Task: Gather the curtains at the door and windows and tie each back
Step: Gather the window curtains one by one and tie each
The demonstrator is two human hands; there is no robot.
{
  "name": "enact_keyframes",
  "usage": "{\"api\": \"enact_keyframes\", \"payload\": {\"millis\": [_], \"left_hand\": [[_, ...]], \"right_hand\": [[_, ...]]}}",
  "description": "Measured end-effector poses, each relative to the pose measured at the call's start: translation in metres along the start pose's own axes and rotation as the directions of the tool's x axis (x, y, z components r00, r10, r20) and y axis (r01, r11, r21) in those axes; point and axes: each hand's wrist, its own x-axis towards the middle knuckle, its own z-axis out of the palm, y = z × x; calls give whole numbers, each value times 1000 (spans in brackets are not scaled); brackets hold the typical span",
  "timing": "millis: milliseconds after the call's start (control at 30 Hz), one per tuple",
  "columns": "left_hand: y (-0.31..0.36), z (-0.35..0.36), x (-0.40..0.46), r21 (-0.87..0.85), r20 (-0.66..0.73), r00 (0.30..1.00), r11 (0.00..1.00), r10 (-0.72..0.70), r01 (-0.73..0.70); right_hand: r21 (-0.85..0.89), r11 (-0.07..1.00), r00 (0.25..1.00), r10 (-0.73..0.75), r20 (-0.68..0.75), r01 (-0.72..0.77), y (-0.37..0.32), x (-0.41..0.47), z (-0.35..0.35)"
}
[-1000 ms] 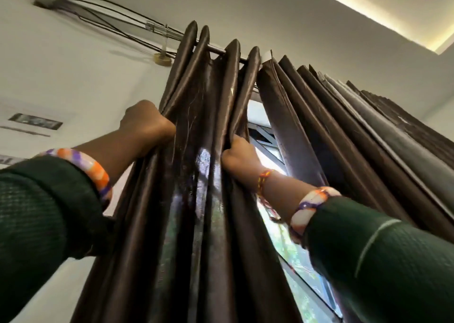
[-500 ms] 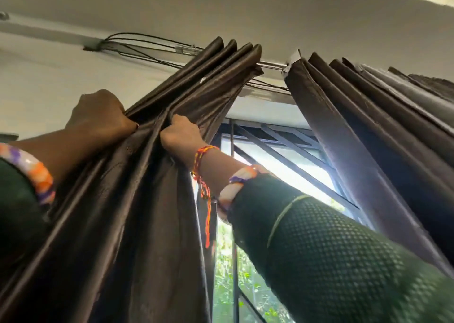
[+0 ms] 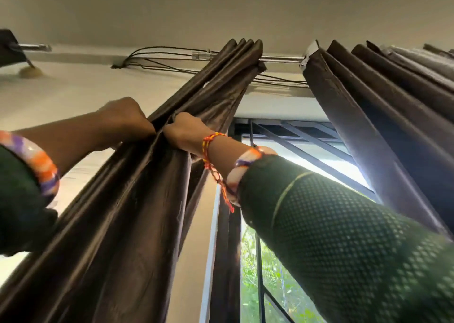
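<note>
Fists meet on the left curtain (image 3: 137,199): left hand (image 3: 125,118) and right hand (image 3: 183,132) both clench its bunched folds, fingertips buried in cloth. It hangs from the rod (image 3: 281,59), well left of the right curtain (image 3: 383,116). The window (image 3: 294,175) between them seems barred, partly hidden by a sleeve.

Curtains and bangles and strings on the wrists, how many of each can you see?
Brown curtains: 2, the bunched curtain in both hands, and the hanging curtain at the right
Orange, purple and white bangles: 2, left bangle, right bangle
Red and yellow wrist strings: 1, the wrist string on the right wrist
Total: 5
</note>
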Motion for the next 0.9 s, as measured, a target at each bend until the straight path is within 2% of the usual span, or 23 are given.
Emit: {"api": "enact_keyframes", "payload": {"millis": [133,267,467,600,700,833,900], "left_hand": [[17,14,-15,-128,341,939,988,-33,81],[38,34,-24,-218,448,893,974,48,57],[87,73,-42,-327,412,899,945,147,-4],[112,105,-51,-363,223,953,925,205,-114],[122,121,-63,-279,158,958,941,240,-190],[123,134,-88,-230,187,954,955,235,-190],[116,140,-99,-243,229,954,960,195,-138]], "right_hand": [[-46,998,981,23,-190,-32,16,-11,-26],[-121,985,964,90,-252,-124,35,-19,-53],[-176,968,957,131,-260,-180,58,-35,-80],[-194,958,956,164,-243,-214,73,-49,-93],[-183,954,958,199,-207,-238,86,-63,-99],[-172,939,947,268,-179,-298,103,-87,-96],[-185,930,942,288,-173,-318,109,-100,-91]]}}
